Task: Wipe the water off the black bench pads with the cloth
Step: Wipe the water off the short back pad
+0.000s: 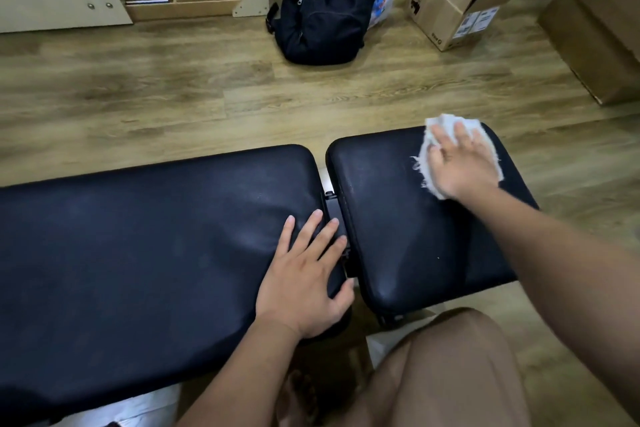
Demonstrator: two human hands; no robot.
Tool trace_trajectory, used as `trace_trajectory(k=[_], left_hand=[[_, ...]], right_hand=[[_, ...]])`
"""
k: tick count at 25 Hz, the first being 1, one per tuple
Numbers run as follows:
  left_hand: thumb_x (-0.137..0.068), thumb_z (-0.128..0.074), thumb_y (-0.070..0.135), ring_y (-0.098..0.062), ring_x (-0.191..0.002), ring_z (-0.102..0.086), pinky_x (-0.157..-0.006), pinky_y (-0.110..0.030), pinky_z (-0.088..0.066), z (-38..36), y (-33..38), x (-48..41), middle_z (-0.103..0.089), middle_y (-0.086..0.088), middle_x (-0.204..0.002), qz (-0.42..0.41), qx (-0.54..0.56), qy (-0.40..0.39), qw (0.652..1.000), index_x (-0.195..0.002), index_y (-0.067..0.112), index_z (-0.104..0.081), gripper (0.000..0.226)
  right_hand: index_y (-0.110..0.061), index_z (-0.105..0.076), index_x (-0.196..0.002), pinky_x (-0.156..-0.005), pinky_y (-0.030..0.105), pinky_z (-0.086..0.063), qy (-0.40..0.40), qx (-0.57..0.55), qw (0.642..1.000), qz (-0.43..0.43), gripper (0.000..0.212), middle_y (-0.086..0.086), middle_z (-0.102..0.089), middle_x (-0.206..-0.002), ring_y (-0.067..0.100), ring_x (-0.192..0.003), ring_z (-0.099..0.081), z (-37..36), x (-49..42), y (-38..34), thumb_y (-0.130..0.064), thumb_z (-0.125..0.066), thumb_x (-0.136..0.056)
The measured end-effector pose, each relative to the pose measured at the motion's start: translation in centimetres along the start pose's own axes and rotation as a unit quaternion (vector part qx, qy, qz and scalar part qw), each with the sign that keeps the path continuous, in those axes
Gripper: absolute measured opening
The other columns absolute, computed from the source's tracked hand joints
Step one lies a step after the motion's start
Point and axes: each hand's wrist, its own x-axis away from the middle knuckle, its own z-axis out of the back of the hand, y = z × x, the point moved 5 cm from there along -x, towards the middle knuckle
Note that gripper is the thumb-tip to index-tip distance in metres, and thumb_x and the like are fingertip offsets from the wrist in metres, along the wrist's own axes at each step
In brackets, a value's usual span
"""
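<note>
Mid-wipe: the right grip (460,163), fingers flat, presses the cloth (426,149) on the short pad's (398,225) far side; the left grip (304,274) rests flat, empty, beside that pad. Next, likely sweep nearward with steady pressure.

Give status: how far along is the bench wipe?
Done: nothing certain; droplets hard to see. In hand: right hand presses the white cloth on the short pad, far side. Left: the rest of it, plus the long pad, where the left hand rests.
</note>
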Motion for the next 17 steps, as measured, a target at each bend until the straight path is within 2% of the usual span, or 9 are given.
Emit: trace_trajectory(k=[3, 5, 9, 11, 14, 17], left_hand=[[-0.090, -0.027, 0.063, -0.018, -0.151, 0.001, -0.121, -0.052, 0.000, -0.2, 0.0, -0.1, -0.023, 0.006, -0.161, 0.001, 0.001, -0.004, 1.000, -0.147, 0.027, -0.040, 0.069], [-0.090, -0.028, 0.062, -0.018, -0.151, 0.001, -0.121, -0.052, -0.001, -0.2, 0.0, -0.1, -0.023, 0.005, -0.161, -0.001, 0.000, -0.008, 1.000, -0.147, 0.027, -0.040, 0.069], [-0.090, -0.027, 0.062, -0.019, -0.151, 0.001, -0.121, -0.053, -0.001, -0.1, 0.2, -0.1, -0.023, 0.004, -0.161, -0.004, -0.003, -0.002, 1.000, -0.147, 0.026, -0.039, 0.069], [-0.089, -0.028, 0.062, -0.019, -0.151, 0.000, -0.121, -0.053, -0.001, -0.1, 0.3, 0.0, -0.023, 0.004, -0.161, -0.003, -0.004, 0.004, 1.000, -0.147, 0.026, -0.040, 0.069], [-0.089, -0.028, 0.062, -0.019, -0.151, -0.001, -0.121, -0.053, -0.003, 0.0, 0.3, 0.0, -0.024, 0.005, -0.160, 0.002, -0.007, 0.009, 1.000, -0.147, 0.027, -0.040, 0.069], [-0.089, -0.028, 0.062, -0.020, -0.151, -0.003, -0.121, -0.052, -0.004, 0.0, 0.4, -0.1, -0.025, 0.005, -0.160, 0.001, -0.014, 0.011, 1.000, -0.146, 0.027, -0.041, 0.068]], right_hand=[[-0.038, -0.023, -0.149, -0.120, 0.043, -0.009, 0.043, -0.051, 0.998, -0.004, 0.063, 0.004, -0.014, -0.162, 0.021, -0.149, -0.008, -0.2, 2.6, 6.8, -0.056, -0.010, -0.090], [-0.041, -0.026, -0.147, -0.119, 0.045, -0.017, 0.052, -0.088, 0.993, -0.055, 0.061, -0.001, -0.014, -0.161, 0.019, -0.147, -0.013, -1.2, 5.7, 9.3, -0.057, -0.015, -0.090], [-0.040, -0.031, -0.147, -0.119, 0.044, -0.013, 0.080, -0.091, 0.989, -0.089, 0.062, -0.001, -0.017, -0.161, 0.025, -0.147, -0.012, -2.9, 11.4, 10.0, -0.054, -0.014, -0.089], [-0.035, -0.033, -0.147, -0.120, 0.047, -0.009, 0.094, -0.090, 0.988, -0.084, 0.062, 0.001, -0.020, -0.160, 0.028, -0.148, -0.010, -4.1, 14.7, 9.2, -0.050, -0.014, -0.091], [-0.028, -0.033, -0.149, -0.117, 0.055, -0.014, 0.110, -0.115, 0.985, -0.065, 0.058, 0.005, -0.021, -0.159, 0.035, -0.147, -0.008, -5.6, 20.4, 5.0, -0.043, -0.021, -0.094], [-0.028, -0.026, -0.152, -0.114, 0.059, -0.017, 0.099, -0.074, 0.991, 0.049, 0.056, 0.004, -0.017, -0.161, 0.034, -0.148, -0.009, -5.6, 24.0, -3.7, -0.038, -0.024, -0.097]])
